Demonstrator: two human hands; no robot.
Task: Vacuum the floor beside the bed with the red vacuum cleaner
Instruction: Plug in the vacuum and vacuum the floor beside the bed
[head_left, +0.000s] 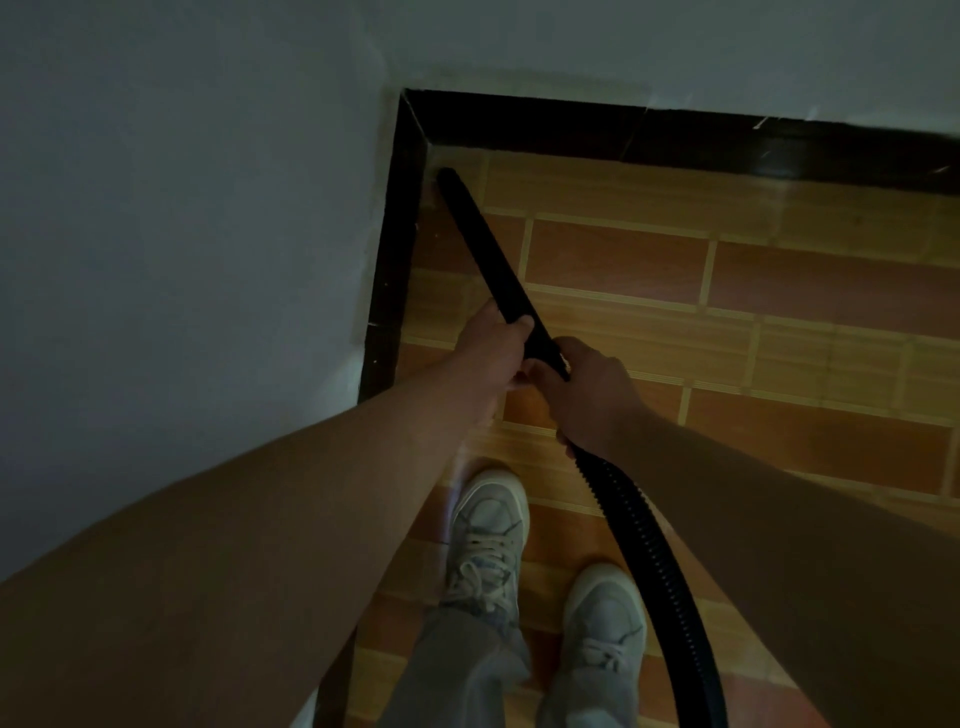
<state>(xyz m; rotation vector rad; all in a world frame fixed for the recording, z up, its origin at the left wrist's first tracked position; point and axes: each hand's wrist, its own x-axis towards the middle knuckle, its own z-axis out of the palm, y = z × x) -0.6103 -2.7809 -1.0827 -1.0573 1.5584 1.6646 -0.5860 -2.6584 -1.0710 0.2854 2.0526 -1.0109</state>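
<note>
A black vacuum wand (483, 244) slants across the tiled floor (727, 322), its tip pressed into the corner where the two walls meet. My left hand (493, 353) grips the wand's lower end. Just behind it my right hand (587, 389) is closed where the wand joins the ribbed black hose (644, 561). The hose runs down past my right shoe and out of the bottom edge. The red vacuum body and the bed are out of view.
Pale walls (182, 208) stand at left and at the top, each edged by a dark skirting (675, 135). My two white sneakers (488, 540) stand on the orange and brown brick-pattern tiles. Open floor stretches to the right.
</note>
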